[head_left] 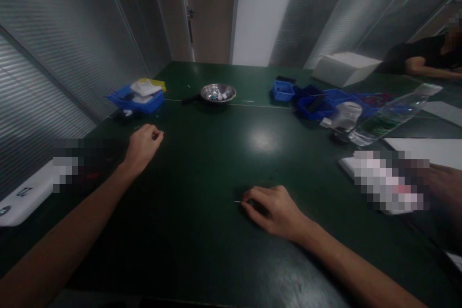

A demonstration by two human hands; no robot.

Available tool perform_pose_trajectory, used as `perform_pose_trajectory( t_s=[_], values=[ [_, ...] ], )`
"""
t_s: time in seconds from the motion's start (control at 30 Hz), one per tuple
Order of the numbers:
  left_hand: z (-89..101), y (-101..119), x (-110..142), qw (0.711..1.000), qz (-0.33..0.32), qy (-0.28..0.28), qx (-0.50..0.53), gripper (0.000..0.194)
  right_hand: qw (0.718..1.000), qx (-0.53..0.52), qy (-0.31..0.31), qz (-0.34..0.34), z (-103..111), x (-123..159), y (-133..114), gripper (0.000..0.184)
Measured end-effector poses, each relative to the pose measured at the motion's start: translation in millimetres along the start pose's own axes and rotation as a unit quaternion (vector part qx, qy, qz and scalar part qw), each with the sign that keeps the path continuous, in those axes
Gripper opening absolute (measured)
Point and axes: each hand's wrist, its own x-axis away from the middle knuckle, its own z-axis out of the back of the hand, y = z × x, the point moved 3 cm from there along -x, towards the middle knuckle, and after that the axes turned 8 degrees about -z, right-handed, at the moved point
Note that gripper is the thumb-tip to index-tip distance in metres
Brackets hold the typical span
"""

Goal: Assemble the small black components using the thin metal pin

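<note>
My right hand (277,211) rests low over the dark green table (202,163), fingers pinched together. From its fingertips juts a short, thin, pale piece (237,201), too small to name. Farther forward on the left, my left hand (141,145) is closed, thumb against the fingers; whatever it may hold is hidden. Beyond that hand stands a blue tray (155,104) with white items and something yellow at its back. A shallow metal bowl (218,100) with small white and blue bits inside sits at the far middle.
Blue bins (283,91) stand at the back right, near a white box (344,68). A clear plastic bottle (393,115) leans at the right. A white device (27,195) lies at the left edge. Another person's arm (420,65) shows at far right.
</note>
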Motion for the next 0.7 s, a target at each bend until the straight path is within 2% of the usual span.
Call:
perform_pose_trajectory(
  t_s=[0.2,0.47,0.7],
  values=[
    [-3.9,-2.5,-10.8,1.0,-0.007,-0.005,0.005,0.017,1.0,0.004,0.004,-0.014,-2.5,-0.8,-0.2,0.016],
    [-3.1,-2.0,-8.5,0.999,-0.022,0.003,0.03,0.016,0.999,0.044,0.005,-0.016,-6.1,-0.1,-1.1,0.019],
    [-6.7,-5.6,-10.7,1.0,0.003,-0.01,0.012,0.019,0.998,0.055,0.009,-0.023,-6.7,2.4,-1.1,0.019]
  ],
)
